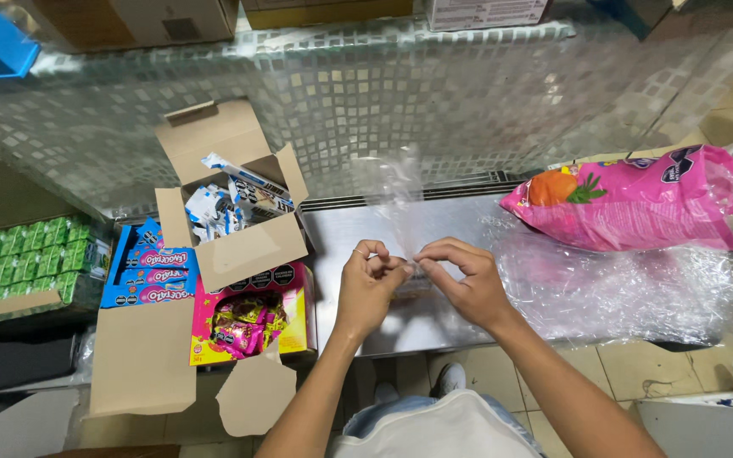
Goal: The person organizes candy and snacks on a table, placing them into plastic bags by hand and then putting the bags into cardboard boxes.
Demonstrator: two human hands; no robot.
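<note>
Fingers of the left hand [368, 276] and right hand [460, 276] pinch a clear plastic wrapper [400, 199] rising between them, not yet fully opened. Pink bag [629, 199] lies right of them; open cardboard box [231, 199] left.

The bare steel counter [345, 242] just ahead of both hands lies open, up to the mosaic wall [434, 102] at the back. To the right, crumpled clear plastic film [621, 293] and a pink bag [638, 203] bar the way. To the left, an open cardboard box [231, 212] and a pink and yellow sweet box [252, 322] crowd the edge.
</note>
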